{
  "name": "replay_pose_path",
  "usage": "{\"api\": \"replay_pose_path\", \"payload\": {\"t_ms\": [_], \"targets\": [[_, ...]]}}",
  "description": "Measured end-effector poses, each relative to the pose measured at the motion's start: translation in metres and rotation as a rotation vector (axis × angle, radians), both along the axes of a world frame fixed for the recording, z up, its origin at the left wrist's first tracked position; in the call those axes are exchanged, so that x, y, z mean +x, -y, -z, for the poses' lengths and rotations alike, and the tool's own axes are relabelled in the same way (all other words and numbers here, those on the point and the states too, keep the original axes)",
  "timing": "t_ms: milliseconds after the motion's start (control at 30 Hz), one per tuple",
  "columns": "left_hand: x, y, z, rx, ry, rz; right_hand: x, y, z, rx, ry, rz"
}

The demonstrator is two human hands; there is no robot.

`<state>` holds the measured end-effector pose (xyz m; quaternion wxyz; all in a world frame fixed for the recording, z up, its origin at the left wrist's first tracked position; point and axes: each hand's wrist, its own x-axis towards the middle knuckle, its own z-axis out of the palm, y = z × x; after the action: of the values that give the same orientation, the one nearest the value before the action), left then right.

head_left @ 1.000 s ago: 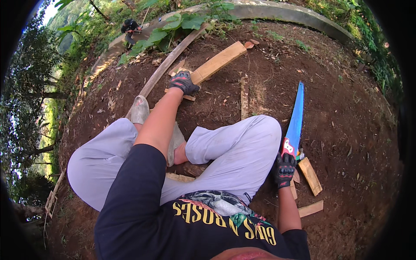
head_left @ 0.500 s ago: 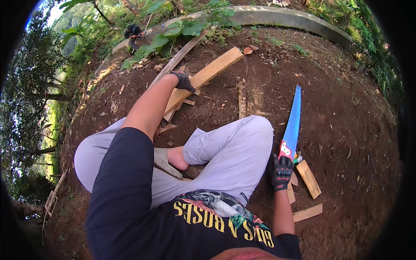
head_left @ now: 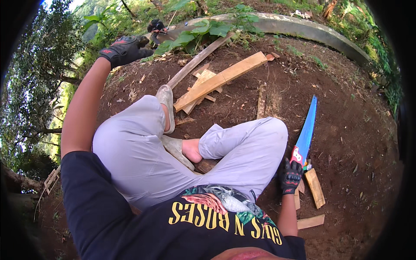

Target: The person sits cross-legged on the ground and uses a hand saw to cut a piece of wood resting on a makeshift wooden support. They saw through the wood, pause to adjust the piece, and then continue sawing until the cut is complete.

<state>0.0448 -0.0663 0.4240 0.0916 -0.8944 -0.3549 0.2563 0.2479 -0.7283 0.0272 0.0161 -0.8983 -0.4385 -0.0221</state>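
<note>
My right hand, in a black glove, grips the red-and-white handle of a handsaw. The saw's blue blade points forward over the soil, to the right of my knee. My left hand, gloved in black with red marks, is raised at the far left with its fingers bent loosely apart and nothing in them. A long light wooden plank lies slantwise across smaller wood pieces in front of my feet. A greyer weathered board rests on its left.
Short wood blocks and an offcut lie beside my right hand. A narrow strip sits in the soil ahead. Leafy plants grow near a curved concrete edge. A person is at the far left.
My left hand has let go of the plank and swung up to the left. The plank now lies on the smaller pieces. My right hand still holds the saw; the view has shifted.
</note>
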Motion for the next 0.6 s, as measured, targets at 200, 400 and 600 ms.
{"api": "replay_pose_path", "payload": {"t_ms": [200,400,600], "targets": [[-0.064,-0.016,0.108,-0.386,0.111,-0.136,0.003,-0.011,-0.019,-0.06,-0.127,0.026],[-0.052,-0.017,0.229,-0.573,0.3,-0.074,0.017,-0.055,-0.083,0.253,-0.3,0.383],[-0.043,0.016,0.388,-0.543,0.595,0.064,0.033,-0.165,-0.214,0.916,-0.584,0.569]]}}
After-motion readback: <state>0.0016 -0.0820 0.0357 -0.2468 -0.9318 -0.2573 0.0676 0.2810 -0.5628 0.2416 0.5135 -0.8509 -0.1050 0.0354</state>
